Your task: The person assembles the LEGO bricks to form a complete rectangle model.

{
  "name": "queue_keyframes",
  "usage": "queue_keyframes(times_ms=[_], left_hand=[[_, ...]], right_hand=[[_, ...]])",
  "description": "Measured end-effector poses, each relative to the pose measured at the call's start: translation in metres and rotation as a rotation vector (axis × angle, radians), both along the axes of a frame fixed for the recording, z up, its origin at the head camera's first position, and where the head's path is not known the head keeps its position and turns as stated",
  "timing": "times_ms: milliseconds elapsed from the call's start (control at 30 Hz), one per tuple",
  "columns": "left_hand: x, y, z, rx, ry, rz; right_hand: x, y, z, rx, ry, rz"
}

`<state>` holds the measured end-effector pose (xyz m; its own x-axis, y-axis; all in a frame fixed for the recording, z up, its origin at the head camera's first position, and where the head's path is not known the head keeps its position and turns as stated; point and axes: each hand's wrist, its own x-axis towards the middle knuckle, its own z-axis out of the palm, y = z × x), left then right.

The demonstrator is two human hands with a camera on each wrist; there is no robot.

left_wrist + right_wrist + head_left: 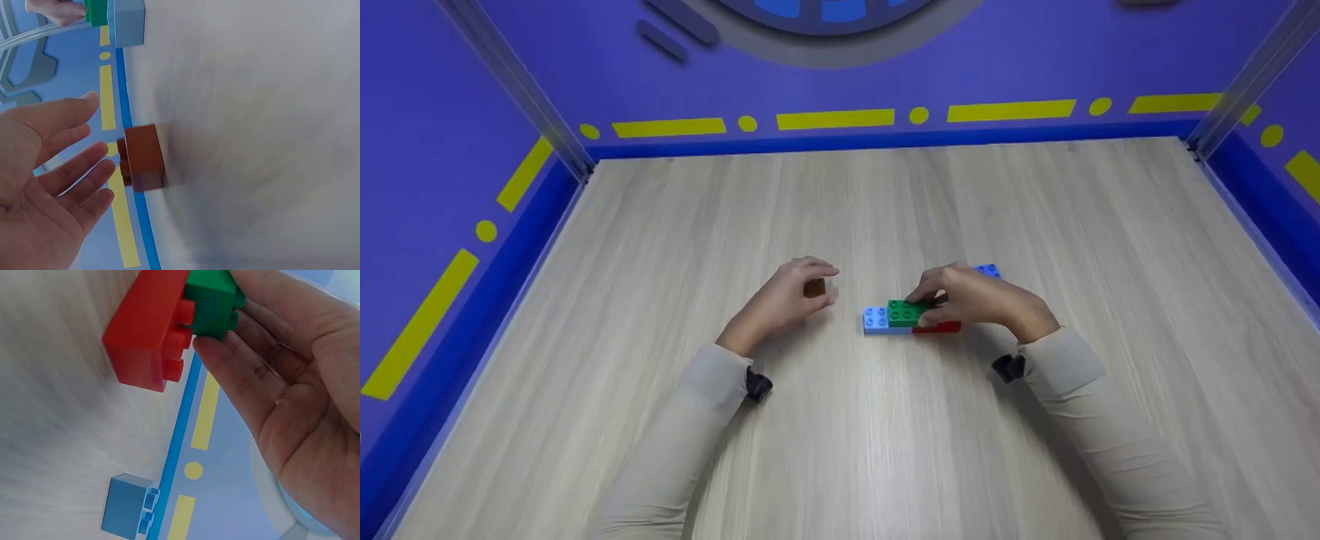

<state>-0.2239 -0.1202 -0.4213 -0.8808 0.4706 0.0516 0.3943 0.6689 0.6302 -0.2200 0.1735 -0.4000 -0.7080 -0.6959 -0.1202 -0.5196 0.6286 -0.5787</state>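
Observation:
My right hand (982,296) pinches a green toy building brick (901,315) between thumb and fingers. The green brick lies across the top of a light blue brick (876,322) and a red brick (945,328), which stand end to end. In the right wrist view, the red brick's bare studs (174,370) show beside the green one. My left hand (780,304) is held with thumb and fingers apart around a brown brick (814,288). In the left wrist view, that brown brick (146,157) stands on the table just beyond the fingertips.
Another blue brick (988,271) sits behind my right hand, partly hidden by it. The pale wood table (840,435) is bordered by purple-blue walls (840,90) at the back and sides. Black wrist cameras (758,385) are worn at both cuffs.

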Motion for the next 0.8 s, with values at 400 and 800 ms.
queue_keyframes(times_ms=[400,800], left_hand=[[-0.002,-0.009,-0.001,-0.084,-0.059,0.082],[-0.004,-0.012,-0.004,-0.088,-0.112,0.110]], right_hand=[[-0.001,0.000,-0.001,0.003,-0.002,0.006],[-0.001,0.000,0.000,0.013,-0.012,-0.001]])
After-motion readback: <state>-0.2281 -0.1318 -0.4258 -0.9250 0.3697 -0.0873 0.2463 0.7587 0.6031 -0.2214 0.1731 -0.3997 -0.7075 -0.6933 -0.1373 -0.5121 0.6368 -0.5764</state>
